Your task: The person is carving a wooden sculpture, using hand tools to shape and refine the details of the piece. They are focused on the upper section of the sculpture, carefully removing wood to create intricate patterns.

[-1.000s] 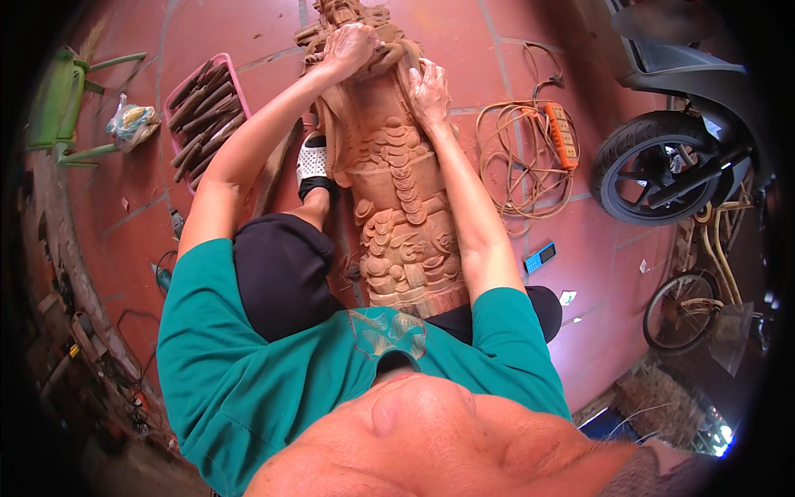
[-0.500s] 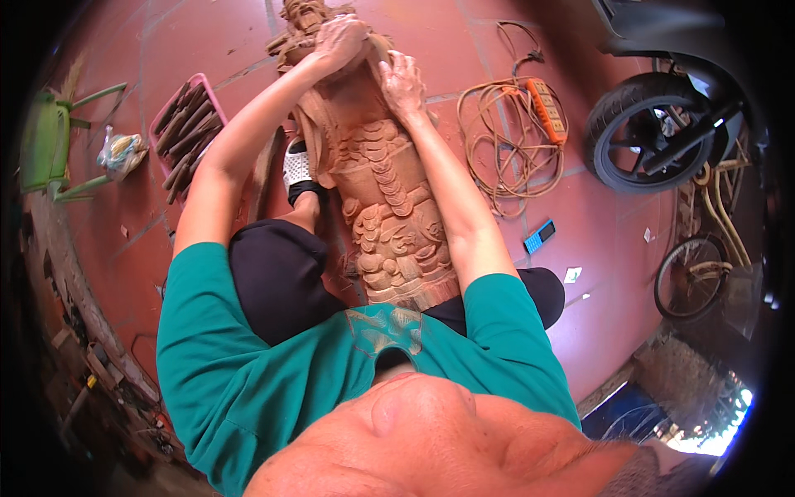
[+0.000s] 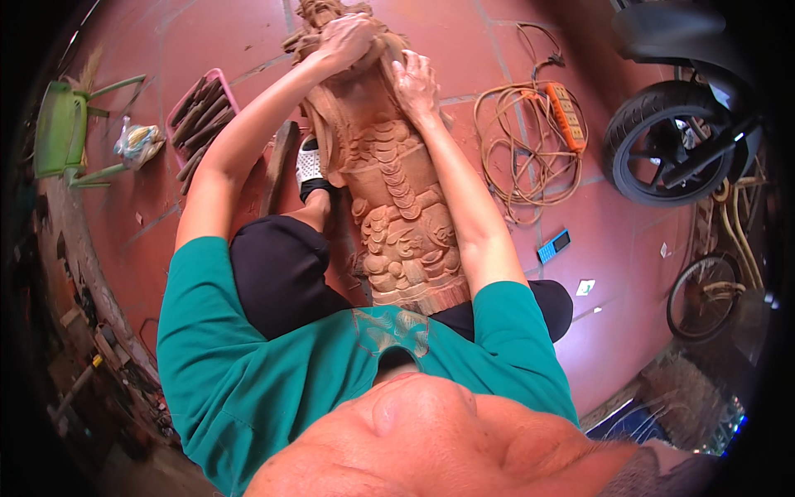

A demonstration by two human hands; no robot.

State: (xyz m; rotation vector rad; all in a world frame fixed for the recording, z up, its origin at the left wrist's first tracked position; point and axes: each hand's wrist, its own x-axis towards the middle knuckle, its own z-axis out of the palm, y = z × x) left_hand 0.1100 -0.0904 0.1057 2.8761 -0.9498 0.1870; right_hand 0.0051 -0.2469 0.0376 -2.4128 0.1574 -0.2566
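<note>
Left hand (image 3: pixel 348 40) curled on brown carved-wood statue (image 3: pixel 397 186), can't tell its grip — right hand (image 3: pixel 416 81) loosely spread; pink plastic basket (image 3: pixel 226 81), orange power strip (image 3: pixel 566 117) flank statue.

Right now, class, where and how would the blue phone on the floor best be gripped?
Probably by its long edges: pinch the blue phone from above with the right hand, as it is a slim oblong lying flat and uncovered on the tiled floor, on that hand's side of the carved figure.

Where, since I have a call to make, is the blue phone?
In the head view, the blue phone lies on the red floor, right of the right forearm, between the coiled cable and a small pale scrap.
</note>
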